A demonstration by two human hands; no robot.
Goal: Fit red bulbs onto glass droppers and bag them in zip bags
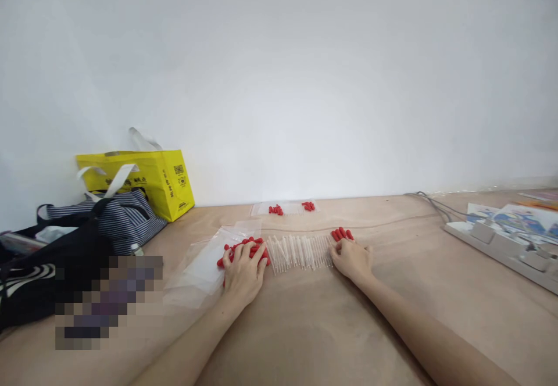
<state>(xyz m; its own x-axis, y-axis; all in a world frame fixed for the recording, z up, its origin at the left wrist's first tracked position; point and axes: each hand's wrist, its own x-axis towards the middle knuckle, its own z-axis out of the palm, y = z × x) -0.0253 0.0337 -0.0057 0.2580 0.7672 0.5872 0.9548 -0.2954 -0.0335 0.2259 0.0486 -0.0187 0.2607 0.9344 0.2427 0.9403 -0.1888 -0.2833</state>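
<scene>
One tube row (299, 252) between left grip (243, 270) and right grip (351, 258)

Pressed left hand (243, 270) on red cap heap (233, 249), fingers spread over it. Rested right hand (351, 257) flat, loose red caps (342, 233) at fingertips. Saw clear tube row (299, 252) between both sets of fingers.

The single view sits at the person's head, low over the counter (305, 339), looking forward and slightly down along it. On the counter, left hand (244, 272) and right hand (352, 258) lie at arm's reach; beyond its far edge stands the white wall (305, 84).
</scene>
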